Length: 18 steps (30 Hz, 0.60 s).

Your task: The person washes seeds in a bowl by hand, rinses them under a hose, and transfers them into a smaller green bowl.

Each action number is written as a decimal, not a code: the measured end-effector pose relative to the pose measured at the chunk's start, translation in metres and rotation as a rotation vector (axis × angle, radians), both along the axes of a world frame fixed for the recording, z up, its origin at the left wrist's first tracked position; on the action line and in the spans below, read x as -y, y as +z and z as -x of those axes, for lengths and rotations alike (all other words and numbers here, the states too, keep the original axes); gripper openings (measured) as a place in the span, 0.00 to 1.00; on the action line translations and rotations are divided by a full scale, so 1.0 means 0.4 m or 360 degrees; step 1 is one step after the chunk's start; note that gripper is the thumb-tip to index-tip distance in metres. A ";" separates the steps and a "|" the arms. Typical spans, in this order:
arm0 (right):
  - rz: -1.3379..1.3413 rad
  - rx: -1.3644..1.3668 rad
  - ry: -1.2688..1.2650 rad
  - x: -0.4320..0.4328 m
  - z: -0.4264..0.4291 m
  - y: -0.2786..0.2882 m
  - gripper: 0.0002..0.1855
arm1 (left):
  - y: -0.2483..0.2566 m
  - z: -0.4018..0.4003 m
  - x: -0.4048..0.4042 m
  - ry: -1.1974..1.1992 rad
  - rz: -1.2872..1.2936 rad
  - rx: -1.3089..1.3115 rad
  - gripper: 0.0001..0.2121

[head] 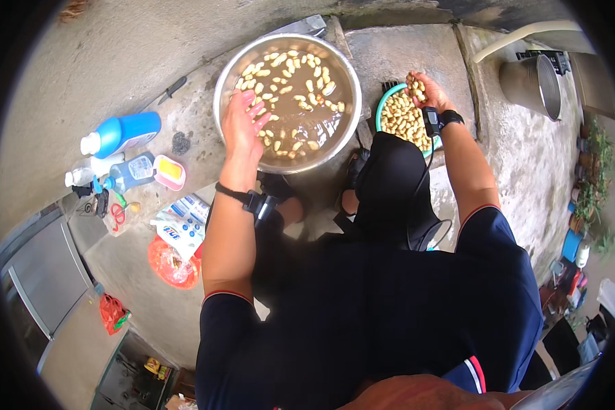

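A wide metal basin (355, 128) of muddy brown water stands before me, with unshelled peanuts (286, 89) floating in it. My left hand (240, 125) is over the basin's left rim, fingers spread, palm turned toward the water, holding nothing. To the right, my right hand (434, 95) grips a small bunch of peanuts (416, 90) above a round turquoise basket (380, 110). That basket is filled with more peanuts (402, 120) in their shells. My knee hides part of the basket's near side.
Left on the ledge are a blue bottle (128, 133), a pump bottle (133, 171), a soap dish (170, 172), red scissors (118, 215) and a knife (172, 88). A red plastic bag (174, 264) lies nearer. A metal bucket (530, 87) and a pale hose (525, 36) are far right.
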State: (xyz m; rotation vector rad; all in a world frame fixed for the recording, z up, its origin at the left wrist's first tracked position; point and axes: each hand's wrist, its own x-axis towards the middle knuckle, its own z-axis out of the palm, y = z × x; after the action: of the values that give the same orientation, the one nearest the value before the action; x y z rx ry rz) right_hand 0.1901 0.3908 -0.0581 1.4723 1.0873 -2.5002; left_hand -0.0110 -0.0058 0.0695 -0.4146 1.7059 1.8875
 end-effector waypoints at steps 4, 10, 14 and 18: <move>-0.0160 0.0422 -0.0161 -0.020 -0.148 -0.149 0.15 | -0.001 -0.007 -0.013 -0.0008 0.0013 0.0013 0.25; -0.0406 0.0669 -0.0195 0.007 -0.175 -0.225 0.19 | -0.017 0.000 -0.012 0.0018 0.0053 0.0041 0.25; -0.0486 0.0811 -0.0107 -0.001 -0.182 -0.236 0.21 | -0.027 -0.001 -0.019 0.0013 0.0070 0.0049 0.24; -0.0702 0.0926 0.0086 0.037 -0.115 -0.182 0.25 | -0.014 0.005 0.004 0.0055 0.0109 -0.0005 0.22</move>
State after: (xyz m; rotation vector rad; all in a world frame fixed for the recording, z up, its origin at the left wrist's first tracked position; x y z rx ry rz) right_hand 0.2361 0.3761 -0.1307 2.0498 1.5576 -1.6618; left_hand -0.0129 -0.0075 0.0640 -0.4710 1.7804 1.8591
